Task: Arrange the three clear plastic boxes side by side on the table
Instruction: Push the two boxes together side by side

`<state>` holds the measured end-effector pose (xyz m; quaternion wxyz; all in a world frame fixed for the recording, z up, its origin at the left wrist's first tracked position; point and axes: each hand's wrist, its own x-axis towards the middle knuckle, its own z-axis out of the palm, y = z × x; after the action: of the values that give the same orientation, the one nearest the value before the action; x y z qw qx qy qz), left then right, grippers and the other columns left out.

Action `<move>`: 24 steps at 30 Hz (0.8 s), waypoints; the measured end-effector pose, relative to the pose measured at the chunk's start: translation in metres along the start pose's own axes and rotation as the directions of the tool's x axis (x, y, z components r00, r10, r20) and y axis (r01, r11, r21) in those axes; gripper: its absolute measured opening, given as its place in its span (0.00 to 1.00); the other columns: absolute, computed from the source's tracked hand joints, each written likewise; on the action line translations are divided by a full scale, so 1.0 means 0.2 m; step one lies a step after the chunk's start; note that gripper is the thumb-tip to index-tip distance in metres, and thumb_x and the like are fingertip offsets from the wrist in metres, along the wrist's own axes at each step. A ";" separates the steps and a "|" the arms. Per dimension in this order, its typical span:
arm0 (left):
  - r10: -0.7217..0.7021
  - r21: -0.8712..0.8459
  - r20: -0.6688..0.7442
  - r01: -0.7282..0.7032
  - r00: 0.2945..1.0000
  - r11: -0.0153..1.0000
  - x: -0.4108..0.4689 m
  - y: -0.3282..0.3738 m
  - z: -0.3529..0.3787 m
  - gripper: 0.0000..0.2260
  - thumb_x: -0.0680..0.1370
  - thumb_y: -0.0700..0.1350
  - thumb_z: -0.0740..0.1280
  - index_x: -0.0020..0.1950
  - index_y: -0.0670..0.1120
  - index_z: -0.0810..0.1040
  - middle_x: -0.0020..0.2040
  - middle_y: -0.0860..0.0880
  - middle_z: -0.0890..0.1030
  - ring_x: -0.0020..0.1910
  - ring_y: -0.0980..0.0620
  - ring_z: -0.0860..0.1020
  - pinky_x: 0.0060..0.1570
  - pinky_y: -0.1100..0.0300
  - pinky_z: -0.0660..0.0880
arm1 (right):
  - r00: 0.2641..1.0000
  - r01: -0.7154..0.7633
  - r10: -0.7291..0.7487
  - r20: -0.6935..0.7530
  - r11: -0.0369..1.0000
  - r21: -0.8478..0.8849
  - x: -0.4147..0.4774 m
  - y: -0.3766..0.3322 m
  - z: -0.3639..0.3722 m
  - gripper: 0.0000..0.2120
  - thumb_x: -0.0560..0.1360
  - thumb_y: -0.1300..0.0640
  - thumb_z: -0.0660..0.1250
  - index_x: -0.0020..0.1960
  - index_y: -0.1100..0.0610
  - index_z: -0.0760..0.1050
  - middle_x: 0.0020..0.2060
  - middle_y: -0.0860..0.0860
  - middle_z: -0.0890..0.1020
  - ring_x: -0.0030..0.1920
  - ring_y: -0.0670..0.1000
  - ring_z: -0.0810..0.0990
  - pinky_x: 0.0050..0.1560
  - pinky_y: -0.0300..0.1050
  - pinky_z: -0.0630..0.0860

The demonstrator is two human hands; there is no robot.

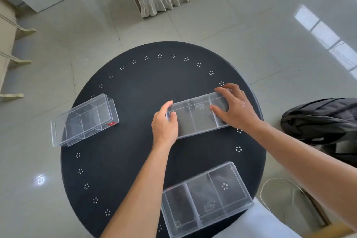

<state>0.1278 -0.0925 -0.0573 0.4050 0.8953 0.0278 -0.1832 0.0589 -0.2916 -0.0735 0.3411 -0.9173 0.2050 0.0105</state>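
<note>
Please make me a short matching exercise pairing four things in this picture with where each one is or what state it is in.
Things:
1. box with the red label
2. middle box
3. nearest box
4. black backpack

Places or states:
A. on the floor, right of the table
B. held at both ends by the left hand and right hand
C. untouched, at the table's left edge
D. untouched, at the table's near edge, closest to the person

Pairs: 1-C, 2-B, 3-D, 4-A
</note>
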 end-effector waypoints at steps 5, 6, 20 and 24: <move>-0.036 -0.031 -0.035 0.035 0.999 0.999 -0.01 -0.06 -0.06 0.18 0.81 0.42 0.57 0.70 0.54 0.72 0.68 0.52 0.74 0.58 0.63 0.67 0.59 0.67 0.62 | 1.000 0.010 -0.010 -0.012 1.000 0.020 -0.03 -0.06 0.09 0.27 0.72 0.44 0.69 0.69 0.50 0.70 0.67 0.53 0.68 0.65 0.57 0.69 0.62 0.49 0.69; -0.044 -0.039 -0.046 0.042 0.998 0.998 -0.01 -0.08 -0.08 0.18 0.82 0.42 0.57 0.71 0.54 0.72 0.68 0.52 0.74 0.57 0.63 0.67 0.59 0.67 0.62 | 1.000 0.018 -0.017 -0.016 0.999 0.027 -0.03 -0.08 0.11 0.27 0.72 0.45 0.69 0.68 0.51 0.70 0.66 0.53 0.68 0.65 0.57 0.69 0.63 0.48 0.68; -0.128 -0.057 -0.238 0.118 0.963 0.991 -0.06 -0.53 -0.52 0.19 0.83 0.42 0.57 0.73 0.53 0.70 0.71 0.49 0.73 0.70 0.51 0.70 0.62 0.66 0.60 | 0.984 0.152 -0.155 0.091 0.988 0.038 -0.07 -0.56 0.52 0.28 0.72 0.44 0.70 0.70 0.49 0.69 0.69 0.50 0.66 0.68 0.53 0.66 0.57 0.50 0.74; -0.127 -0.036 -0.297 0.121 0.946 0.992 -0.08 -0.67 -0.65 0.19 0.83 0.43 0.57 0.74 0.52 0.70 0.71 0.48 0.73 0.70 0.50 0.69 0.62 0.66 0.59 | 0.973 0.181 -0.187 0.137 0.982 0.055 -0.10 -0.71 0.63 0.30 0.73 0.44 0.69 0.72 0.48 0.67 0.72 0.49 0.62 0.70 0.52 0.63 0.58 0.51 0.73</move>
<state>0.1254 0.0946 -0.0687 0.3917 0.9056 0.1466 -0.0705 0.1095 -0.1075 -0.0784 0.3734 -0.9220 0.0945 0.0395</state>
